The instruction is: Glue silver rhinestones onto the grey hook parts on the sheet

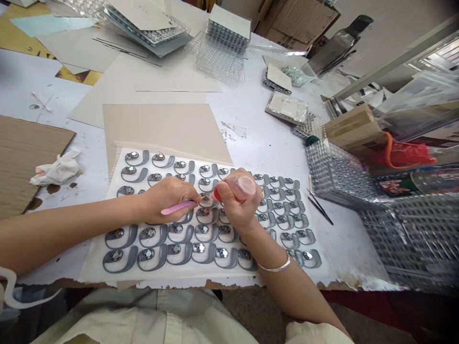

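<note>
My left hand is closed round a slim pink-handled tool, its fingertips low over the middle of a white sheet. In my right hand is a small translucent squeeze bottle, reddish near its nozzle end, which points left toward the left fingertips. Rows of grey curved, hook-shaped pieces, each with a shiny faceted round part, cover the sheet. One such piece lies just under the fingertips. Both hands hide several pieces, and the tool's working tip cannot be made out.
Beige card lies behind the sheet. At left are crumpled tissue and brown cardboard. Dark tweezers rest at right, near stacked clear grid trays. More trays and paper stand at the back.
</note>
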The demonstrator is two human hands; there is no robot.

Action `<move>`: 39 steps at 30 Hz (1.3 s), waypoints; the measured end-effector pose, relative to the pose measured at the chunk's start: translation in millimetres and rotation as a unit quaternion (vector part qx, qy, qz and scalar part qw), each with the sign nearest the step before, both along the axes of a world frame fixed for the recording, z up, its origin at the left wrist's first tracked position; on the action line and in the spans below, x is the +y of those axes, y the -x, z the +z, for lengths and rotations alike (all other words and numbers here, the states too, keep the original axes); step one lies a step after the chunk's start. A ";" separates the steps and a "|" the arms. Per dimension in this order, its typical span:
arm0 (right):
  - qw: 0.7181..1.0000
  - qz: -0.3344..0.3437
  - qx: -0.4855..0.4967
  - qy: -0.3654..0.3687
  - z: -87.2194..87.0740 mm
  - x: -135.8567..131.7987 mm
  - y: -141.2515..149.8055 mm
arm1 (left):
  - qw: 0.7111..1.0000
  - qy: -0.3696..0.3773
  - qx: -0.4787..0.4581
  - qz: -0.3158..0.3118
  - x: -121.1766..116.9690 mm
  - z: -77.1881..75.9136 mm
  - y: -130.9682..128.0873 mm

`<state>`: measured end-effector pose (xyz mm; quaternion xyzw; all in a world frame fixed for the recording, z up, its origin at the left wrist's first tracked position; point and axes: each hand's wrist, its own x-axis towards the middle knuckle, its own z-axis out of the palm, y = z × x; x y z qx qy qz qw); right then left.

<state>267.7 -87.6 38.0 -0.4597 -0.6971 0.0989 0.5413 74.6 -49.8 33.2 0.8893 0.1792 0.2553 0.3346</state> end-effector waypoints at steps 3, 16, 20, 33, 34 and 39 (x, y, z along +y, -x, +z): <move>1.000 0.000 0.002 0.009 -0.2 -0.3 0.3 | 1.000 0.000 0.001 0.004 0.2 -0.5 0.0; 0.999 0.019 0.032 -0.012 -0.4 0.9 2.9 | 1.000 -0.010 -0.019 0.001 1.7 -2.5 -0.1; 1.000 0.012 0.023 -0.017 -0.7 0.7 3.1 | 1.000 -0.009 -0.017 -0.001 2.1 -1.6 0.1; 0.999 0.014 0.012 -0.028 -0.8 1.5 2.0 | 1.000 -0.018 -0.024 -0.001 2.7 -5.6 1.2; 1.000 0.013 0.014 -0.022 -1.2 1.1 1.6 | 0.999 -0.024 -0.023 -0.001 2.7 -5.7 1.1; 0.989 -0.024 0.135 0.050 3.0 0.0 -3.3 | 0.993 -0.111 -0.035 -0.020 -0.2 -7.0 0.8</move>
